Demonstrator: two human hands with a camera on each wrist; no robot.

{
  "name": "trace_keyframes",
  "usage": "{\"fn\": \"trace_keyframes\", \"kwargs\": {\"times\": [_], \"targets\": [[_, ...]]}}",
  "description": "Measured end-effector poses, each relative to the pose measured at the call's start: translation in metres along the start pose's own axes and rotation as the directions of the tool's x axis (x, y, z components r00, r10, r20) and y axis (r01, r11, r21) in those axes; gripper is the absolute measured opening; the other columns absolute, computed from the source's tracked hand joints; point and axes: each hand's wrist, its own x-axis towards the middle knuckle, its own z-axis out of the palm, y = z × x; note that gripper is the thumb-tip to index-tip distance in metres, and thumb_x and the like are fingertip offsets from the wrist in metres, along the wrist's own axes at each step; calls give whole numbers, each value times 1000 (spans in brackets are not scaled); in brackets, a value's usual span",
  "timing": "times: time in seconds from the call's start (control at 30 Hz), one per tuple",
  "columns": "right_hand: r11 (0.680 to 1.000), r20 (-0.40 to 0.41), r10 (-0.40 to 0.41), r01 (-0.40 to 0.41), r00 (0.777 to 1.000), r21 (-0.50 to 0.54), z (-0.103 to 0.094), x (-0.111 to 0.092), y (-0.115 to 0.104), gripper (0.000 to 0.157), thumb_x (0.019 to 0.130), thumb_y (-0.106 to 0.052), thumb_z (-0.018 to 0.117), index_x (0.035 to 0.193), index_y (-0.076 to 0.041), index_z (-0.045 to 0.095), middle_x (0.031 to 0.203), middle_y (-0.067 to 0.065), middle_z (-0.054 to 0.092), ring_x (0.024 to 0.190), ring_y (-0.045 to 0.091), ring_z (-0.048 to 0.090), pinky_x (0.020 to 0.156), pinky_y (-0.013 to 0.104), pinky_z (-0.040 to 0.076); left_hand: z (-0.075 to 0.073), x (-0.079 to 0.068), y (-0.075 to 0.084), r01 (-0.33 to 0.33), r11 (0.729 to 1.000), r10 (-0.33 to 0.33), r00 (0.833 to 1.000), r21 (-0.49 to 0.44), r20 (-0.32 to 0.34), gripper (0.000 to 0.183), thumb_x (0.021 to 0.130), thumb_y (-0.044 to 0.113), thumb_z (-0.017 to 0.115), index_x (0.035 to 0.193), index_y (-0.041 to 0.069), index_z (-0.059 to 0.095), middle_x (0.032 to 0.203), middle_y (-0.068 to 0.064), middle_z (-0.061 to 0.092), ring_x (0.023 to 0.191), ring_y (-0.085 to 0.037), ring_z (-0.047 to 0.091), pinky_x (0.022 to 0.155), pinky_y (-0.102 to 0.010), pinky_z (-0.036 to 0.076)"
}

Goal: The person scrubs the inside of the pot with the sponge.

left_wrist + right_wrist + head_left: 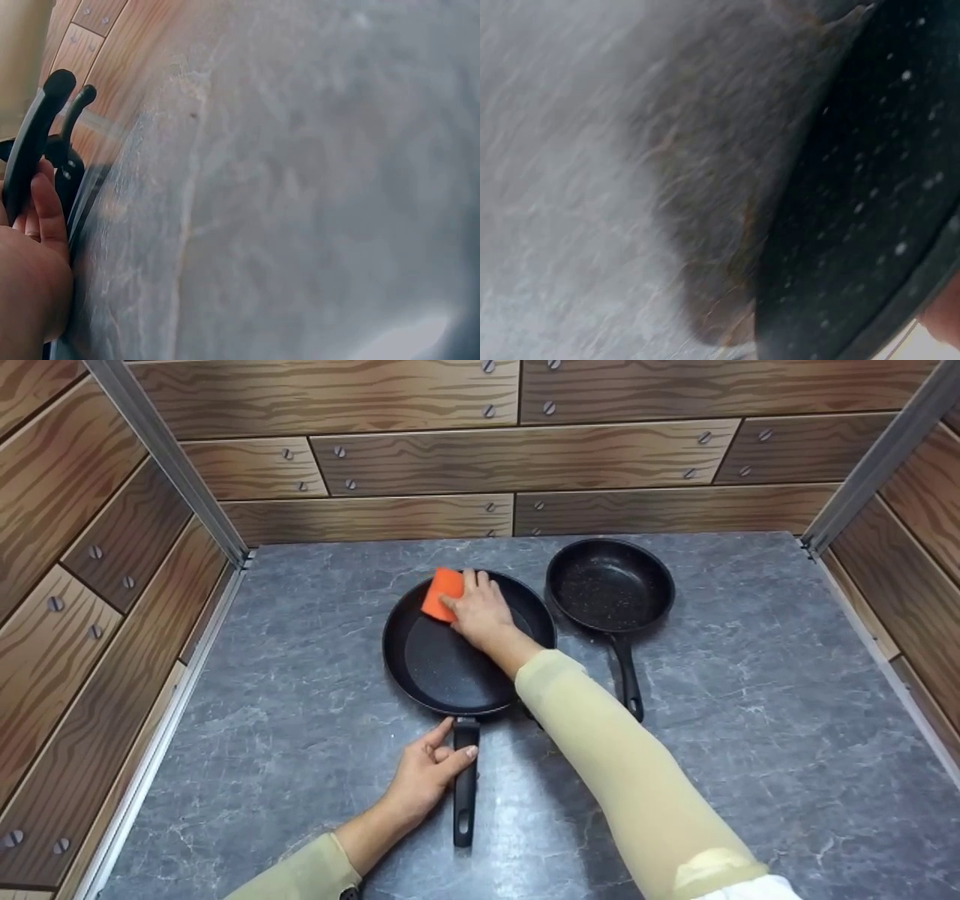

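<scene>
A large black frying pan (439, 667) lies on the grey marbled surface, its handle (465, 802) pointing toward me. My left hand (424, 776) grips that handle near the pan, thumb on top and other fingers at its side and below. Inside the pan, my right hand (484, 611) holds an orange sponge (442, 594) against the far left part of the inner wall. In the left wrist view the left hand (37, 247) shows beside the dark handle (34, 142). The right wrist view catches the pan's speckled outer side (862, 217); the sponge is hidden there.
A smaller black frying pan (611, 585) stands to the right, its handle (628, 679) partly behind my right forearm. A dark bit of something shows under that forearm. Wood-patterned panels (517, 457) and metal rails (169, 457) border the surface.
</scene>
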Motion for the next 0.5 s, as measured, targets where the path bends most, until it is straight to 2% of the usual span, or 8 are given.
{"fn": "trace_keyframes", "kwargs": {"times": [0.2,0.5], "targets": [[999,1,36,-36,999,-10,1,-2,8,54,103,-41,71,154,-34,57,156,29,35,136,47,40,113,55,40,0,0,-1,-3,1000,3,1000,8,-5,85,98,12,76,161,-13,25,60,7,51,52,-4,43,52,-18,37],[996,-13,76,-76,997,-42,-1,-8,23,54,103,-40,71,155,-31,57,155,30,36,136,48,41,111,54,43,0,0,-1,7,1000,-7,1000,-29,-6,86,99,11,75,162,-14,22,63,6,57,54,-5,48,54,-18,41]]}}
